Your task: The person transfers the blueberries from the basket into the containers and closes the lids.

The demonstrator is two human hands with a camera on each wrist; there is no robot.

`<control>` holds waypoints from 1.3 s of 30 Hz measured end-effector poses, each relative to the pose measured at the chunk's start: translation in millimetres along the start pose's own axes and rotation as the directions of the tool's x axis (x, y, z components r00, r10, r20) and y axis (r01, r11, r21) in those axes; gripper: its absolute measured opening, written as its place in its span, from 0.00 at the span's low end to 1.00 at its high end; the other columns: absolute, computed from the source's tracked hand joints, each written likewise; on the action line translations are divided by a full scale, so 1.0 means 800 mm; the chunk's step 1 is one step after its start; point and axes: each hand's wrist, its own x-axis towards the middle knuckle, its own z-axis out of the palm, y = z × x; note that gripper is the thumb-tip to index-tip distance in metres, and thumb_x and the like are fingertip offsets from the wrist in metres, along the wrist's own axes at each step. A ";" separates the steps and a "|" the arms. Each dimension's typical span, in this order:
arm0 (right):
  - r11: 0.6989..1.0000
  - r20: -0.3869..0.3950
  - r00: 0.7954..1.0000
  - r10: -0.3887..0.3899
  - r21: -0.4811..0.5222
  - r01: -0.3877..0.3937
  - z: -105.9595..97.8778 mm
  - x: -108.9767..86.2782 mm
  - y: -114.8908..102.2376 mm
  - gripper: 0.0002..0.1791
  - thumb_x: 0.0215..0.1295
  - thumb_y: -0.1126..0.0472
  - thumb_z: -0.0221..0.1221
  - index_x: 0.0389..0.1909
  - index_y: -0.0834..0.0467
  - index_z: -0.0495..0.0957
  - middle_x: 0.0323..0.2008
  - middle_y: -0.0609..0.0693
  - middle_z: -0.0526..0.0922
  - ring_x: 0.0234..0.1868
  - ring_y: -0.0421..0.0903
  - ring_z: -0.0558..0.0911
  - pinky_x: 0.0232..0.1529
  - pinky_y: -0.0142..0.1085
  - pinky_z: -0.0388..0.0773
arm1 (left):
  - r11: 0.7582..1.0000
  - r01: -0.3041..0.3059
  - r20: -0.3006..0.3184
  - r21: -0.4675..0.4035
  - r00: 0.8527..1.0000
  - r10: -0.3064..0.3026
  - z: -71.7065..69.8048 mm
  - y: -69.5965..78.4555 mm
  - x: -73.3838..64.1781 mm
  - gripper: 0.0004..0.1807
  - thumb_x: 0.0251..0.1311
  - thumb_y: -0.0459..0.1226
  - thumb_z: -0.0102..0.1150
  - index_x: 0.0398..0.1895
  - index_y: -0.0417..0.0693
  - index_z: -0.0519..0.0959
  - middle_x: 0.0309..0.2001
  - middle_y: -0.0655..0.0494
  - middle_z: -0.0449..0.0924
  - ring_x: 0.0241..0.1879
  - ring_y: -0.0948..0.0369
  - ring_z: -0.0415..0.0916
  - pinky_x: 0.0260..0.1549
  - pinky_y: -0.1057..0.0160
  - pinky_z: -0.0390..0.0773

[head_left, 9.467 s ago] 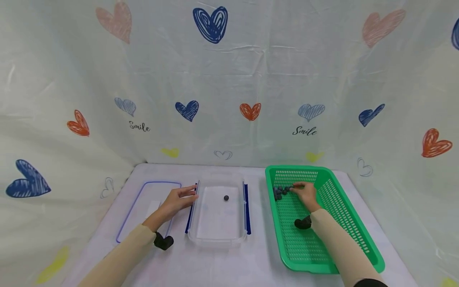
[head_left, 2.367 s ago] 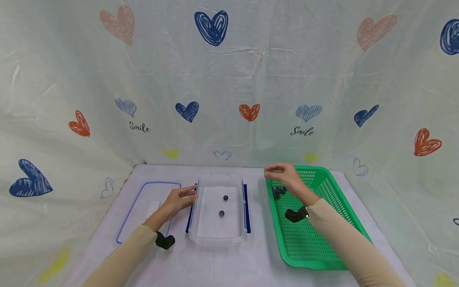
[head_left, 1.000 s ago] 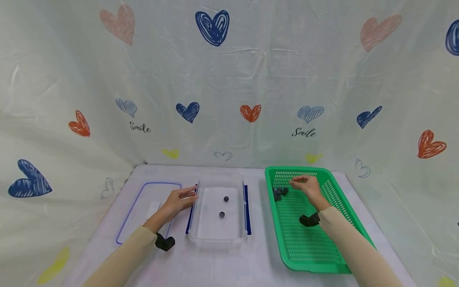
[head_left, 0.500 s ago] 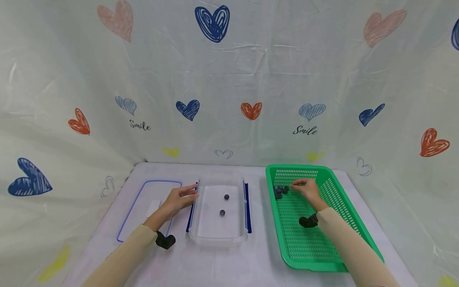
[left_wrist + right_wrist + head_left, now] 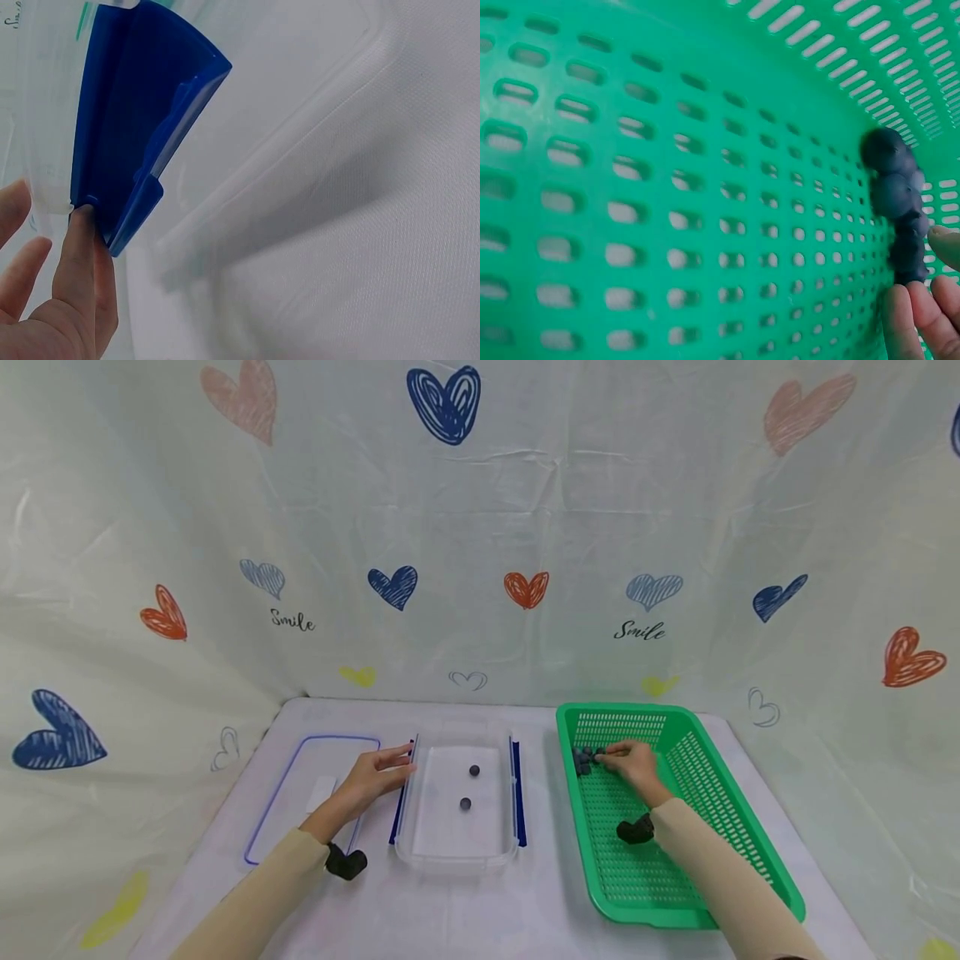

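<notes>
In the head view a clear plastic container (image 5: 450, 865) with blue side latches stands mid-table, with two blueberries (image 5: 474, 770) on its floor. My left hand (image 5: 375, 777) rests at its left rim, fingers nearly straight. In the left wrist view those fingertips touch the lower corner of a folded-out blue latch (image 5: 127, 97). My right hand (image 5: 633, 768) is inside the green basket (image 5: 587, 868), at a small cluster of blueberries (image 5: 582, 762) by the left wall. In the right wrist view, thumb and fingertips close around the nearest blueberry (image 5: 909, 251) of the cluster.
A clear lid (image 5: 300, 777) with a blue seal lies flat on the table left of the container, partly behind the left forearm. The basket's raised rim surrounds the right hand. A patterned curtain (image 5: 480, 527) hangs behind the table (image 5: 540, 893).
A second blueberry has appeared in the container since the oldest frame. My right hand has come back from the basket's left rim and moved down to the cluster. The left hand stays put.
</notes>
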 end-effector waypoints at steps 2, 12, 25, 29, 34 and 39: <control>1.000 -0.019 1.000 0.003 0.011 -0.002 0.003 0.000 0.000 0.16 0.62 0.66 0.68 0.44 0.74 0.80 0.33 0.59 0.85 0.35 0.57 0.86 0.35 0.41 0.86 | 1.000 0.001 -0.002 -0.003 1.000 -0.001 0.000 0.000 0.001 0.30 0.67 0.33 0.62 0.70 0.35 0.67 0.65 0.28 0.67 0.61 0.44 0.73 0.56 0.56 0.79; 0.999 -0.109 0.994 -0.016 -0.039 0.012 0.015 -0.001 0.001 0.12 0.58 0.64 0.71 0.37 0.70 0.82 0.28 0.55 0.84 0.30 0.51 0.82 0.28 0.38 0.82 | 1.000 0.004 -0.012 -0.008 1.000 -0.004 0.000 -0.001 0.002 0.30 0.67 0.33 0.62 0.70 0.35 0.67 0.65 0.29 0.68 0.59 0.47 0.75 0.55 0.56 0.79; 0.995 -0.142 0.989 -0.046 -0.095 0.032 0.021 0.002 0.006 0.10 0.58 0.67 0.71 0.36 0.69 0.82 0.29 0.58 0.83 0.30 0.50 0.80 0.24 0.35 0.75 | 1.000 0.004 -0.011 -0.023 1.000 -0.004 0.000 -0.002 0.002 0.30 0.66 0.32 0.63 0.70 0.35 0.67 0.64 0.29 0.69 0.58 0.48 0.75 0.54 0.58 0.80; 0.993 -0.144 0.988 -0.064 -0.109 0.049 0.021 0.000 0.007 0.09 0.58 0.67 0.70 0.36 0.68 0.83 0.31 0.60 0.84 0.33 0.54 0.81 0.26 0.36 0.76 | 0.998 -0.004 -0.007 -0.061 1.000 0.004 0.002 -0.005 0.005 0.30 0.66 0.30 0.63 0.70 0.34 0.68 0.64 0.28 0.68 0.55 0.54 0.77 0.53 0.60 0.81; 0.991 -0.137 0.987 -0.085 -0.118 0.068 0.020 -0.001 0.007 0.09 0.59 0.67 0.70 0.36 0.68 0.83 0.33 0.61 0.85 0.35 0.58 0.82 0.28 0.39 0.78 | 0.998 -0.004 -0.016 -0.070 1.000 0.003 0.002 -0.007 0.006 0.29 0.65 0.30 0.63 0.69 0.34 0.69 0.64 0.28 0.69 0.54 0.56 0.78 0.52 0.61 0.81; 0.988 -0.119 0.988 -0.102 -0.126 0.087 0.020 -0.001 0.007 0.09 0.60 0.67 0.68 0.38 0.69 0.83 0.35 0.62 0.85 0.37 0.59 0.82 0.31 0.42 0.81 | 0.998 -0.010 -0.012 -0.057 1.000 0.009 0.000 -0.008 0.004 0.30 0.66 0.31 0.63 0.69 0.33 0.68 0.64 0.28 0.68 0.54 0.54 0.78 0.52 0.60 0.81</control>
